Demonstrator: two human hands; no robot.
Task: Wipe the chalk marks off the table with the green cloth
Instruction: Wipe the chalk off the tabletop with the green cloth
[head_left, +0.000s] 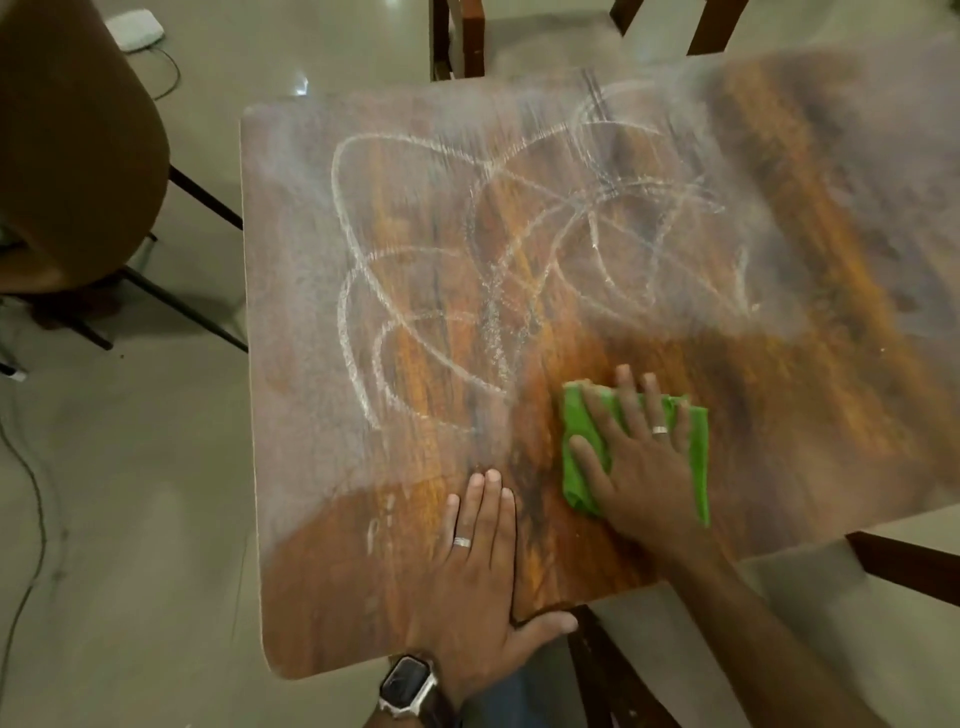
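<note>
Fingers of right hand spread flat, pressing green cloth; left hand flat on table; chalk marks unreadable.

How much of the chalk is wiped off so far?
Done: the near strip of the table looks clean. In hand: the right hand presses the green cloth flat; the left hand rests on the table. Left: most chalk marks.

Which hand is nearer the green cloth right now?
Right. The right hand presses flat on the green cloth; the left hand rests flat on the table, apart to the cloth's left.
</note>
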